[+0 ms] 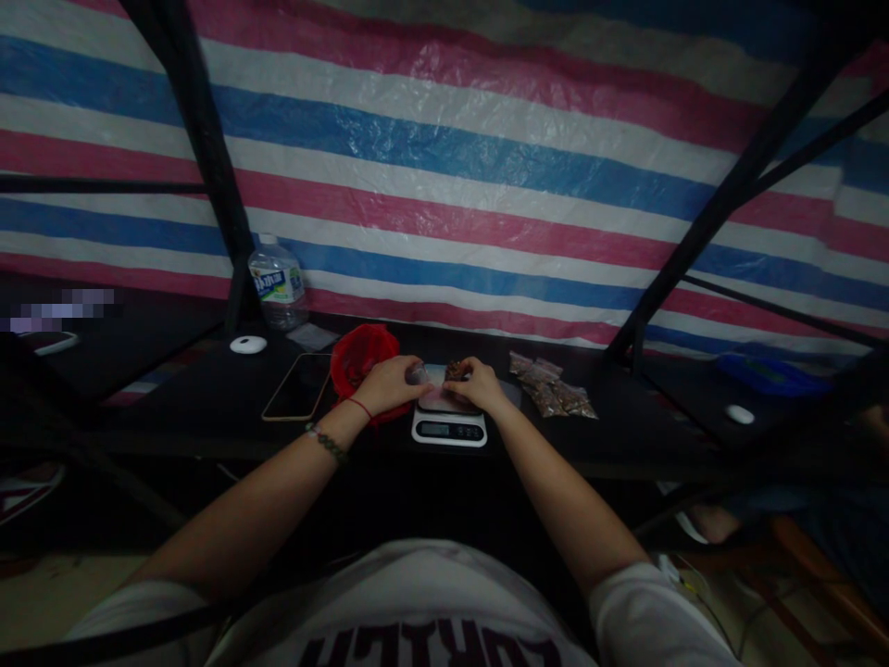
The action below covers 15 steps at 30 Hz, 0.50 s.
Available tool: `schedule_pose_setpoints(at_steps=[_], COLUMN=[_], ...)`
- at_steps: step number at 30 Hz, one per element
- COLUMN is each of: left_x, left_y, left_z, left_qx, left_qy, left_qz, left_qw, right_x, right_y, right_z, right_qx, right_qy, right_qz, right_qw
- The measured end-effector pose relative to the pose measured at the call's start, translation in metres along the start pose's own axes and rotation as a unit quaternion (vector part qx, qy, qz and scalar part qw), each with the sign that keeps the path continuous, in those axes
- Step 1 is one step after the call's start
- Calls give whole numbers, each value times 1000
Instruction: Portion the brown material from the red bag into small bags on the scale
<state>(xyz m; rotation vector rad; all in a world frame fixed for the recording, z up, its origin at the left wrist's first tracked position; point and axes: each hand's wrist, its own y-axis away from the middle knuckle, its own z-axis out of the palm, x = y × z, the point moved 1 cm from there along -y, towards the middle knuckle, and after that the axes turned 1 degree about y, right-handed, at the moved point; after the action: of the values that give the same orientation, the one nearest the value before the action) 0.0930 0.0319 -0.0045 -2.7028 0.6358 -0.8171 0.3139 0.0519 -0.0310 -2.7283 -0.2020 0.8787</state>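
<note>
My left hand (390,385) is closed over the left side of a white kitchen scale (450,430), its fingers pinching what looks like a small clear plastic bag (418,374). Over the scale's right side, my right hand (481,385) has its fingers closed on a small clump of brown dried bits (456,370); whether these are bagged I cannot tell. A red plastic bag (365,354) stands with its mouth open beside my left hand, partly behind it. To the right of my right hand lie several small clear bags of brown bits (554,387).
Left of the red bag, a phone (298,387) lies on the black table (208,408). Behind it are a clear plastic packet (312,337), a white round object (248,345) and a labelled bottle (279,285). Dark metal posts frame both sides; another person's foot shows lower right.
</note>
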Motion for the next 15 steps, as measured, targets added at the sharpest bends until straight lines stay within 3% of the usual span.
schedule_pose_setpoints(at_steps=[9,15], left_x=[5,5], left_y=[1,1], left_z=[-5,-3], left_qx=[2,-8], left_qy=[4,0], left_qz=[8,1], left_qw=[1000,1000], right_x=[4,4], right_y=[3,5], right_z=[-6,2], right_qx=[-28,9], right_qy=[7,19], right_qz=[-36,-5], right_qw=[999,1000])
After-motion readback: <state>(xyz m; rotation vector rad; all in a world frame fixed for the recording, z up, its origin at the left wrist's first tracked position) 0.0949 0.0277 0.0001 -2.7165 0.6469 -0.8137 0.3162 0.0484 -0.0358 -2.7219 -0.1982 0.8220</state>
